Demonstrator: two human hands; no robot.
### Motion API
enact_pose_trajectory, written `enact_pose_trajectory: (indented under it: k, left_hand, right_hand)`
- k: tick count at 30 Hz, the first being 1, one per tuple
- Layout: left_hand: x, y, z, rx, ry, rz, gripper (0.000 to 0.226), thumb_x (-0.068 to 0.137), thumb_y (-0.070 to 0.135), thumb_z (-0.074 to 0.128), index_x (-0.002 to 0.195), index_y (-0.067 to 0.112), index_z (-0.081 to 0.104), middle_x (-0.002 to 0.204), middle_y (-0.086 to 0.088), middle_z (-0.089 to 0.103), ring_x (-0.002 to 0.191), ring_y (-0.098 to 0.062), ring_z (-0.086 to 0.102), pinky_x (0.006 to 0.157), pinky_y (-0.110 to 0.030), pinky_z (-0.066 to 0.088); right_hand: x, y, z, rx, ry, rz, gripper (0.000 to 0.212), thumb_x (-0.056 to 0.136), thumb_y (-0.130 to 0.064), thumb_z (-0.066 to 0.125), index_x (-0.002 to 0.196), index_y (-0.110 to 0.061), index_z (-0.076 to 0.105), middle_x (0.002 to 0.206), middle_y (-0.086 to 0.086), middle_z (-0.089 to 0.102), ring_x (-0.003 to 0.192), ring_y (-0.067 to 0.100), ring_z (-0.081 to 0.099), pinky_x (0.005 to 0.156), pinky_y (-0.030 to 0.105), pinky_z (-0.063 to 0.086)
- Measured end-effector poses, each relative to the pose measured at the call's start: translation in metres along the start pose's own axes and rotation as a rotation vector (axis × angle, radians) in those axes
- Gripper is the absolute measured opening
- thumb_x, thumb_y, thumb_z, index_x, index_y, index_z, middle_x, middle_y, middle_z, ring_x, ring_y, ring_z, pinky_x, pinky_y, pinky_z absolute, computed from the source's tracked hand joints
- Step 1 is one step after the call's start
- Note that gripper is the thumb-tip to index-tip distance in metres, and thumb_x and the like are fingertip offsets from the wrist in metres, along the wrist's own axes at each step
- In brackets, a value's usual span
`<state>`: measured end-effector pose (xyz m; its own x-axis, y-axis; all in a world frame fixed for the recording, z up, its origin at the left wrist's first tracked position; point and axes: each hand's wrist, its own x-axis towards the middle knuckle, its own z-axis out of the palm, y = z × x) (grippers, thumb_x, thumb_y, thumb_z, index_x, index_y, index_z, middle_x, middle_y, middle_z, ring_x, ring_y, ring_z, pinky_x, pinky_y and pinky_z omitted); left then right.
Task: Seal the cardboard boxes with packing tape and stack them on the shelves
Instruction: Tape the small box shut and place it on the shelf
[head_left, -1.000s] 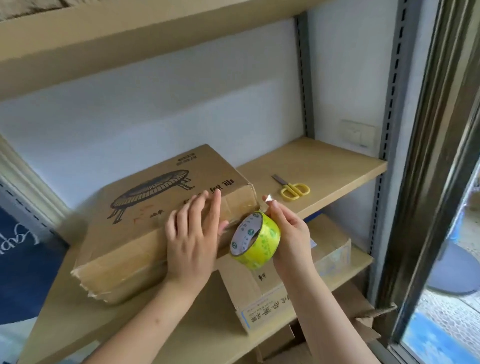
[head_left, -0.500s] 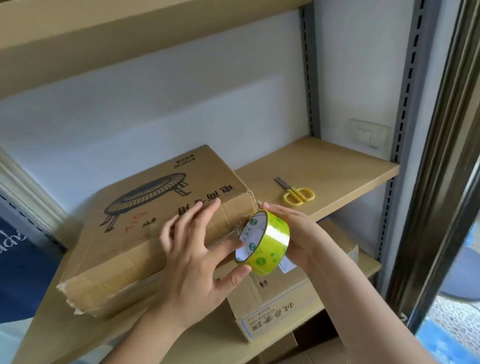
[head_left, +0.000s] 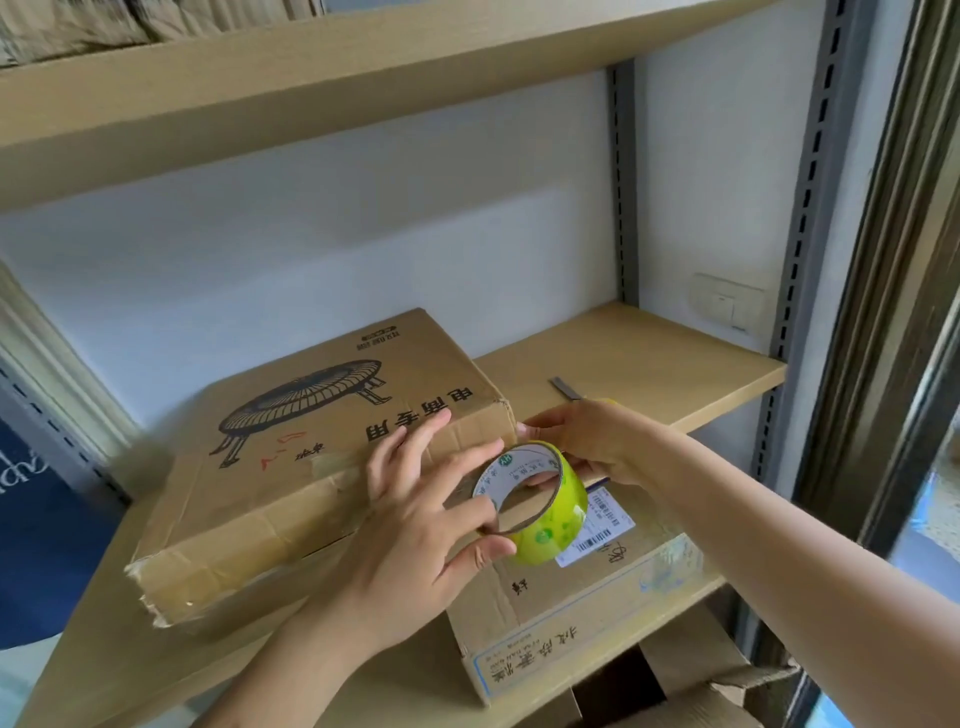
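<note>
wooden shelf (head_left: 649, 358), cardboard box (head_left: 322, 441), scissors (head_left: 566, 388)

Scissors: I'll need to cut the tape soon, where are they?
In the head view, the scissors lie on the shelf, right of the printed box, mostly hidden behind the right hand.

A pale wall (head_left: 322, 218) fills the middle of the frame, lit softly from the right. Grey slotted uprights (head_left: 621, 182) run down it, with a switch plate (head_left: 727, 304) between them at mid right. A dark window frame (head_left: 904, 260) borders the right edge, and a blue panel (head_left: 36, 545) shows at lower left.
</note>
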<state>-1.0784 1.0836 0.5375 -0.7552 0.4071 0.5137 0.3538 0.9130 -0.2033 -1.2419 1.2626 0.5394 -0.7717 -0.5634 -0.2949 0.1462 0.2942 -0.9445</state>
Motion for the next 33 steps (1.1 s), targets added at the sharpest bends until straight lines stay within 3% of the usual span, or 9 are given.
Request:
enact_pose_trajectory:
  k: [4, 7, 12, 15, 18, 21, 28, 30, 33]
  left_hand:
    - [-0.002, 0.000, 0.000, -0.022, 0.014, -0.004, 0.036, 0.098, 0.065, 0.039, 0.086, 0.036, 0.056, 0.150, 0.018, 0.043, 0.151, -0.032, 0.018, 0.116, -0.058, 0.015]
    - [-0.002, 0.001, 0.000, -0.067, 0.048, -0.021, 0.040, 0.099, 0.063, 0.036, 0.085, 0.033, 0.057, 0.146, 0.019, 0.047, 0.151, -0.030, 0.020, 0.116, -0.057, 0.016]
    - [-0.005, 0.001, 0.000, -0.103, 0.071, -0.027, 0.039, 0.103, 0.057, 0.035, 0.086, 0.029, 0.055, 0.138, 0.022, 0.055, 0.152, -0.030, 0.019, 0.118, -0.057, 0.014]
    - [-0.007, 0.001, 0.000, -0.098, 0.065, -0.019, 0.036, 0.103, 0.052, 0.041, 0.085, 0.026, 0.056, 0.119, 0.021, 0.066, 0.153, -0.030, 0.017, 0.119, -0.057, 0.012]
    - [-0.008, 0.002, -0.003, -0.100, 0.068, -0.032, 0.037, 0.103, 0.050, 0.043, 0.082, 0.023, 0.056, 0.098, 0.019, 0.070, 0.153, -0.028, 0.017, 0.118, -0.060, 0.014]
    - [-0.006, 0.006, -0.008, -0.097, 0.059, -0.037, 0.032, 0.103, 0.045, 0.047, 0.081, 0.023, 0.056, 0.089, 0.017, 0.071, 0.153, -0.028, 0.015, 0.118, -0.063, 0.014]
    - [-0.003, 0.020, -0.026, -0.068, 0.055, -0.087, 0.036, 0.100, 0.045, 0.049, 0.085, 0.018, 0.067, 0.091, 0.013, 0.075, 0.149, -0.016, 0.029, 0.116, -0.070, 0.012]
    - [-0.010, 0.022, -0.029, -0.024, 0.108, -0.063, 0.045, 0.102, 0.048, 0.047, 0.075, 0.016, 0.065, 0.093, 0.006, 0.076, 0.135, -0.010, 0.051, 0.119, -0.065, 0.015]
    - [-0.026, 0.019, -0.040, -0.029, 0.165, -0.071, 0.047, 0.100, 0.045, 0.053, 0.066, 0.012, 0.056, 0.073, -0.001, 0.070, 0.075, -0.014, 0.069, 0.116, -0.048, 0.036]
  right_hand:
    - [-0.004, 0.000, 0.005, -0.268, 0.266, -0.119, 0.054, 0.076, -0.056, 0.076, 0.120, -0.026, 0.068, 0.078, -0.005, 0.073, 0.047, 0.003, 0.066, 0.042, 0.012, 0.047]
    - [-0.010, 0.009, 0.010, -0.398, 0.399, -0.232, 0.063, 0.076, -0.060, 0.073, 0.126, -0.023, 0.065, 0.104, -0.003, 0.072, 0.076, 0.008, 0.069, 0.063, 0.023, 0.058]
    - [-0.021, 0.024, 0.019, -0.331, 0.613, -0.589, 0.009, 0.083, -0.032, 0.078, 0.090, -0.026, 0.077, 0.073, -0.019, 0.067, 0.066, 0.004, 0.058, 0.060, 0.020, 0.042]
    - [-0.027, 0.023, 0.017, -0.123, 0.368, -0.638, 0.023, 0.081, -0.041, 0.074, 0.095, -0.024, 0.079, 0.078, -0.020, 0.073, 0.074, 0.001, 0.069, 0.066, 0.012, 0.049]
    - [-0.031, 0.008, 0.010, -0.282, 0.218, -0.558, 0.044, 0.076, -0.056, 0.067, 0.106, -0.026, 0.077, 0.089, -0.013, 0.076, 0.082, 0.004, 0.072, 0.070, 0.012, 0.052]
    - [-0.033, -0.019, 0.004, -0.386, 0.099, -0.415, 0.042, 0.074, -0.068, 0.063, 0.084, -0.028, 0.076, 0.066, -0.016, 0.070, 0.060, 0.001, 0.067, 0.058, 0.015, 0.050]
    - [-0.027, -0.057, 0.018, -0.759, 0.112, -0.303, 0.049, 0.089, -0.060, 0.060, 0.092, -0.013, 0.074, 0.080, 0.005, 0.073, 0.069, 0.021, 0.069, 0.065, 0.031, 0.053]
    - [-0.027, -0.048, 0.019, -0.569, 0.072, -0.294, 0.038, 0.091, -0.050, 0.064, 0.096, -0.014, 0.073, 0.083, 0.006, 0.073, 0.073, 0.022, 0.073, 0.075, 0.038, 0.061]
    - [-0.026, -0.040, 0.021, -0.466, 0.121, -0.293, 0.035, 0.090, -0.045, 0.067, 0.105, -0.014, 0.073, 0.091, 0.011, 0.074, 0.080, 0.027, 0.074, 0.078, 0.045, 0.062]
